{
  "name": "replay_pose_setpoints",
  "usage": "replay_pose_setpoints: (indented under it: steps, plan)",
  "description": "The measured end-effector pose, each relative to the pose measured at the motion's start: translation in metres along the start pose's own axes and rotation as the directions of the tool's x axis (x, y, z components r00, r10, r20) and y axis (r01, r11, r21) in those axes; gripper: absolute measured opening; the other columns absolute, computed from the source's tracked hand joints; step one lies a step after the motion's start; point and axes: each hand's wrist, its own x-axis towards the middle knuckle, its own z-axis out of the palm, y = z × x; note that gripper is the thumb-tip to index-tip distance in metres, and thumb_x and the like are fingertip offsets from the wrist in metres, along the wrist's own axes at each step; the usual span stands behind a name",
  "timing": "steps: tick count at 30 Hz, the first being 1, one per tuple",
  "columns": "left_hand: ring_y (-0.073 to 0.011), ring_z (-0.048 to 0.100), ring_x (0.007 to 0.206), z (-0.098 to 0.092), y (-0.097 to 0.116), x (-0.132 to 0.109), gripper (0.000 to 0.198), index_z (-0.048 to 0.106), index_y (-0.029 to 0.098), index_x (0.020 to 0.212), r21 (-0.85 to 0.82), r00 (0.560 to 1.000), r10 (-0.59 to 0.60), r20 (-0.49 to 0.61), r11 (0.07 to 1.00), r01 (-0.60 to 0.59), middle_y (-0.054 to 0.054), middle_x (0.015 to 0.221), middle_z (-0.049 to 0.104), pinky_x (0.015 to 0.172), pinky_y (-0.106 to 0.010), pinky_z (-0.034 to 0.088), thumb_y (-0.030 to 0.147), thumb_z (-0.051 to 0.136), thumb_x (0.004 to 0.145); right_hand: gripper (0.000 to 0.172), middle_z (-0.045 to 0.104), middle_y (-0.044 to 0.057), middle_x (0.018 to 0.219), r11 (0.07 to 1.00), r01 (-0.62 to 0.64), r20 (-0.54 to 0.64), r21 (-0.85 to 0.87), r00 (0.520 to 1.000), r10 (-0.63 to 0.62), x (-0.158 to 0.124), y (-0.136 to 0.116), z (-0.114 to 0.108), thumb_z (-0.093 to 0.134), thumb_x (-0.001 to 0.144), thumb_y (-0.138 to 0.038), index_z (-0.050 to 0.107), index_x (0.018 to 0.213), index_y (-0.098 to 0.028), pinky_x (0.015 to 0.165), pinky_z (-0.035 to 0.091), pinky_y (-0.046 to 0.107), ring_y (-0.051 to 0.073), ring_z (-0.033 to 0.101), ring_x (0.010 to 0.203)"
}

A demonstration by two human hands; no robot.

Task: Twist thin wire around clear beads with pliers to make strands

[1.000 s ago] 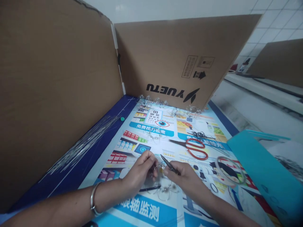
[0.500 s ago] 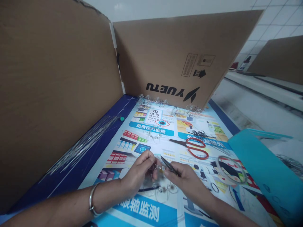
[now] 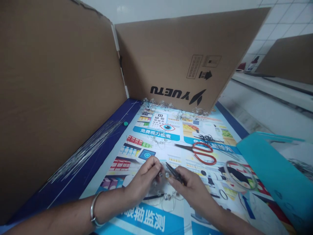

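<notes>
Left hand (image 3: 146, 178): bracelet (image 3: 92, 211) at the wrist; thumb and fingers pinched together on a beaded wire piece (image 3: 167, 175), the exact grip partly hidden.

Right hand (image 3: 193, 185): closed around a dark pointed tool (image 3: 176, 173), tip directed up and to the left, beside the beads. The hands are near each other but apart, with the beaded wire piece between them.

Clear beads with wire loops (image 3: 167, 196): just below the hands; whether joined to the piece above cannot be told.

Scissors, red-handled (image 3: 193, 148): one pair, beyond the right hand, blades to the left.

Black wire tangle (image 3: 206, 139): behind the scissors.

Clear ring (image 3: 226, 172): flat, right of the right hand.

Teal case (image 3: 271, 176): right side.

Silvery wires (image 3: 85, 155): loose bundle, left side, on the blue-covered bench (image 3: 73, 192).

Printed sheet (image 3: 174, 222): under the hands.

Cardboard panels (image 3: 151, 55): upright, left and rear.
</notes>
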Motion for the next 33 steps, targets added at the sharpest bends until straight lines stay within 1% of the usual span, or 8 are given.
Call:
replay_pose_setpoints:
  steps: [2,5,10,14,19,22,25,33]
  plan:
    - [-0.01,0.044,0.064,0.001,-0.001,0.0,0.022,0.044,0.018,0.076,0.012,1.0,-0.002,0.007,1.0,0.002,0.001,0.071,0.049,0.061,-0.022,0.034,0.036,0.043,0.088,0.018,0.042,-0.005,0.061,1.0,0.007,-0.028,-0.004,1.0,-0.007,0.0,-0.001,0.001,0.054,0.075,-0.034,0.045,0.069,-0.019,0.053,0.031,0.022,0.011,0.04,0.059]
    - [-0.0098,0.042,0.063,0.002,-0.003,0.0,0.024,0.043,0.018,0.076,0.009,1.0,-0.017,0.016,1.0,0.017,0.002,0.068,0.047,0.061,-0.022,0.033,0.038,0.042,0.088,0.014,0.047,-0.005,0.064,1.0,-0.001,-0.023,0.016,1.0,0.001,0.001,-0.004,0.003,0.055,0.075,-0.032,0.051,0.075,-0.019,0.054,0.033,0.021,0.012,0.042,0.06]
    - [-0.0099,0.04,0.062,0.004,-0.003,-0.001,0.024,0.044,0.018,0.075,0.02,0.999,-0.041,0.013,0.999,0.041,0.002,0.067,0.045,0.059,-0.021,0.032,0.039,0.045,0.087,0.011,0.051,-0.003,0.066,0.999,0.031,-0.012,0.039,0.999,-0.031,0.001,-0.006,0.004,0.054,0.076,-0.029,0.055,0.076,-0.018,0.056,0.034,0.022,0.012,0.045,0.062]
    - [-0.0106,0.038,0.062,0.004,0.0,-0.002,0.024,0.045,0.018,0.075,0.046,1.0,-0.016,0.003,0.999,0.016,0.002,0.068,0.044,0.058,-0.021,0.031,0.039,0.046,0.087,0.008,0.047,-0.005,0.062,0.998,0.036,-0.024,0.051,0.999,-0.034,0.001,-0.004,0.004,0.051,0.076,-0.025,0.052,0.072,-0.019,0.053,0.032,0.021,0.011,0.042,0.059]
    - [-0.0128,0.042,0.069,0.002,0.001,-0.001,0.023,0.046,0.018,0.074,0.094,0.999,0.034,0.002,0.995,-0.034,0.0,0.077,0.048,0.065,-0.023,0.034,0.038,0.045,0.086,0.013,0.039,-0.006,0.056,1.0,-0.003,-0.046,0.009,0.999,0.004,0.001,0.0,0.001,0.05,0.076,-0.027,0.045,0.066,-0.02,0.048,0.028,0.021,0.01,0.037,0.054]
    - [-0.0141,0.043,0.075,0.001,0.002,-0.001,0.022,0.046,0.019,0.076,0.101,0.999,0.046,0.022,0.994,-0.048,-0.002,0.085,0.05,0.069,-0.023,0.035,0.037,0.043,0.088,0.012,0.04,-0.006,0.057,1.0,0.015,-0.046,-0.008,0.999,-0.016,0.001,0.001,0.0,0.049,0.075,-0.026,0.045,0.066,-0.02,0.049,0.028,0.021,0.01,0.037,0.055]
    - [-0.0148,0.044,0.078,0.001,0.003,-0.002,0.021,0.045,0.019,0.078,0.119,0.998,0.041,0.052,0.992,-0.047,-0.003,0.087,0.052,0.071,-0.025,0.035,0.035,0.039,0.089,0.01,0.041,-0.005,0.058,1.0,0.013,-0.041,-0.016,0.999,-0.014,0.0,0.0,-0.002,0.048,0.075,-0.025,0.046,0.067,-0.02,0.049,0.028,0.021,0.011,0.038,0.056]
    - [-0.0158,0.045,0.076,0.002,0.007,-0.004,0.019,0.045,0.019,0.076,0.322,0.991,0.126,0.043,0.937,-0.133,-0.003,0.084,0.055,0.07,-0.026,0.035,0.031,0.04,0.089,0.012,0.039,-0.005,0.057,1.0,-0.009,-0.043,-0.021,0.999,0.008,-0.001,0.002,-0.002,0.048,0.075,-0.027,0.044,0.065,-0.02,0.048,0.028,0.021,0.01,0.038,0.055]
